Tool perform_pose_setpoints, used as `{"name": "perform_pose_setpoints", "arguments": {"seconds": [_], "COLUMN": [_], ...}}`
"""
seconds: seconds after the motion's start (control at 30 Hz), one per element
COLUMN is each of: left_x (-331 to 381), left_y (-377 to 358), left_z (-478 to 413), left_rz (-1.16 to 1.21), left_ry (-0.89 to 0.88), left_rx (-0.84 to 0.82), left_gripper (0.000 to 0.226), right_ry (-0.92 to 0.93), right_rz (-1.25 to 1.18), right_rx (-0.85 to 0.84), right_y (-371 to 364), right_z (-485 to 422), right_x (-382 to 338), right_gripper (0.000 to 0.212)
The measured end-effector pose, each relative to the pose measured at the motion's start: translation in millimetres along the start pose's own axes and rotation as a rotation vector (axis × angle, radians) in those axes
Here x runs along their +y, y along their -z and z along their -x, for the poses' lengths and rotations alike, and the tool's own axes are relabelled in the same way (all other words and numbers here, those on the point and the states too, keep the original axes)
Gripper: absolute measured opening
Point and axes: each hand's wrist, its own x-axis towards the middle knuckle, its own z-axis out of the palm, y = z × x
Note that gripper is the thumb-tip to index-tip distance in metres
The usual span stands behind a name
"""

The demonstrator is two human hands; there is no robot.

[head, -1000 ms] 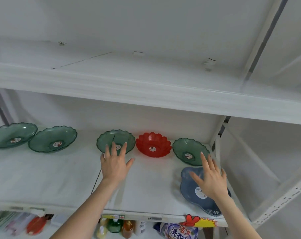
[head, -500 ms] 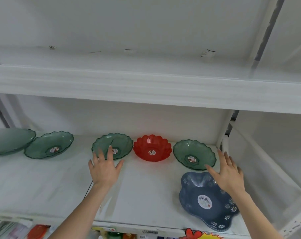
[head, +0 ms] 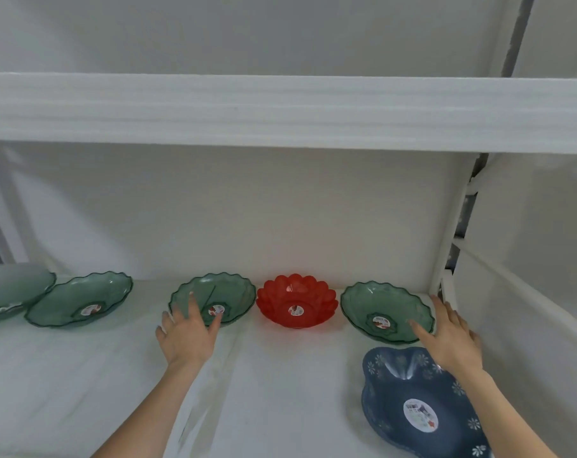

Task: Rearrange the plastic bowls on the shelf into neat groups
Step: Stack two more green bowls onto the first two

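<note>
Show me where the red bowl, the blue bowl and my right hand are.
Red bowl (head: 297, 304), head view, inside, near the bottom.
Blue bowl (head: 420, 409), head view, inside, on the bottom.
Right hand (head: 452, 342), head view, back of the hand.

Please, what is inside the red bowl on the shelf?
The red bowl holds only a round sticker at its bottom. The sticker hides the spot beneath it.

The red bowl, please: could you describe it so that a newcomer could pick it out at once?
On the white shelf, bowls line the back wall. The red bowl stands between the third green bowl and the fourth green bowl from the left. It alone is red, with rounded petals for a rim.
</note>
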Motion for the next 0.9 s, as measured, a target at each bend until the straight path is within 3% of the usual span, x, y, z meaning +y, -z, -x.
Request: {"name": "perform_pose_setpoints", "arguments": {"seconds": [0.33,0.6,0.9], "left_x": [-21,-25,-20], "left_y": [-63,-94,-96], "left_z": [-32,-51,-70], "left_rz": [0.102,0.539,0.773], "left_ry": [0.161,0.308,0.389], "left_rx": [0.002,-0.071,-0.164], "left_gripper": [0.084,0.085,0.075], "right_ry": [-0.086,-0.196,-0.213], "right_rz": [-0.025,-0.079,-0.252], "right_rx": [-0.09,-0.147,-0.231], "right_y": [-48,-70,-80], "right_z": [-34,-48,-53], "right_x": [17,32,28], "right_gripper": [0.086,0.089,0.085]}}
